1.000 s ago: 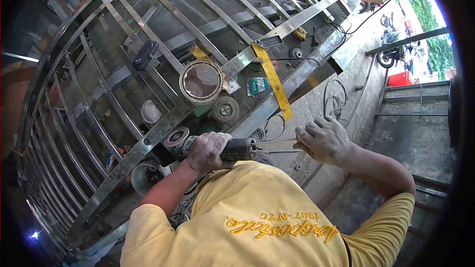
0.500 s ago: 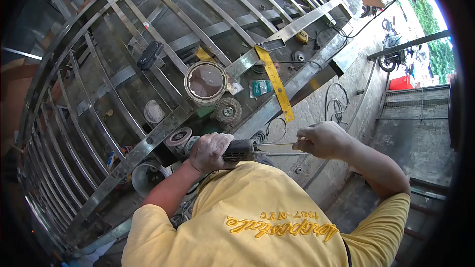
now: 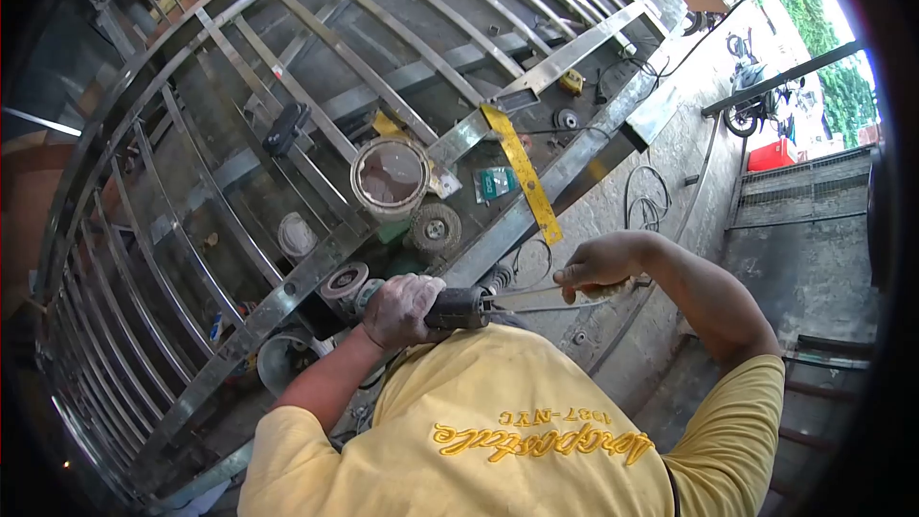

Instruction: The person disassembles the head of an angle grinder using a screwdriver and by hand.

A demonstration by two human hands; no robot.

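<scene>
My left hand (image 3: 404, 310) is wrapped round the dark body of an angle grinder (image 3: 459, 308), held close to my chest. The grinder's round disc (image 3: 345, 281) points to the left, and its rear end faces right. My right hand (image 3: 605, 260) is closed on a thin rod (image 3: 522, 299) that reaches to the grinder's rear end. Whatever grip the rod has is hidden in the fingers. A cable also runs right from that end. Beyond the grinder lie a flap disc (image 3: 435, 229) and a round tub (image 3: 390, 175) with a brownish inside.
A large barred metal frame (image 3: 287, 292) fills the left and back. On it rest a yellow square ruler (image 3: 524, 175), a teal packet (image 3: 495, 184), a tape measure (image 3: 571, 81) and a dark oblong object (image 3: 285, 129). Coiled cable (image 3: 646, 196) lies on the floor at right.
My right hand has shifted slightly left and nearer the grinder, and its wrist is raised and bent more. The left hand still grips the grinder. The view has moved slightly.
</scene>
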